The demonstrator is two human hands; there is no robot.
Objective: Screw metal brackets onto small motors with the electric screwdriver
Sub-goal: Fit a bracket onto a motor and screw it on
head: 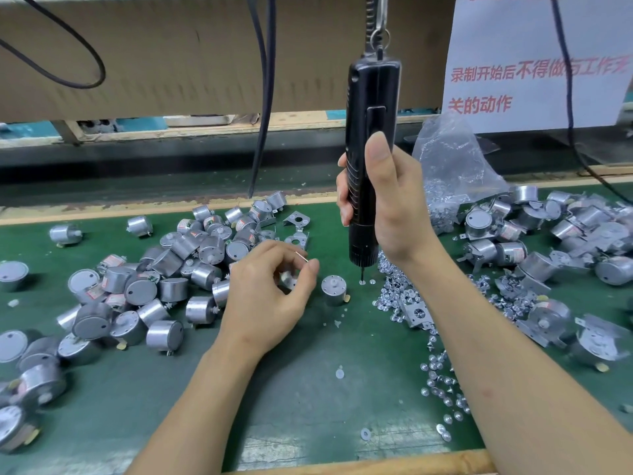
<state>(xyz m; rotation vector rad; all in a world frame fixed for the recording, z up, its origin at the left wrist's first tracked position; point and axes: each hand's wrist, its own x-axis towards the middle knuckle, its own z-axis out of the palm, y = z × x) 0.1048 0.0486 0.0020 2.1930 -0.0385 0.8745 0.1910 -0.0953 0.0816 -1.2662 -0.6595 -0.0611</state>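
1. The small metal part [287,279] pinched in the left hand [270,296] is mostly hidden by its fingers.
2. The right hand [387,207] covers the electric screwdriver [371,94] at its lower grip.
3. The bit tip [361,273] below the right hand is too small to tell whether it carries a screw.
4. The motors [13,430] far left of the left hand are blurred and cut off by the edge.

Right grip [387,207] curled round the black electric screwdriver [371,97], held upright. Its bit points down at a loose screw [362,282] on the green counter [308,389]; contact not determinable. Left grip [270,296] pinches a small metal part [287,279], partly hidden. One motor [334,289] stands upright between the grips. Heap of motors [164,279] at left. Scattered screws [404,289] lie beside the right forearm.
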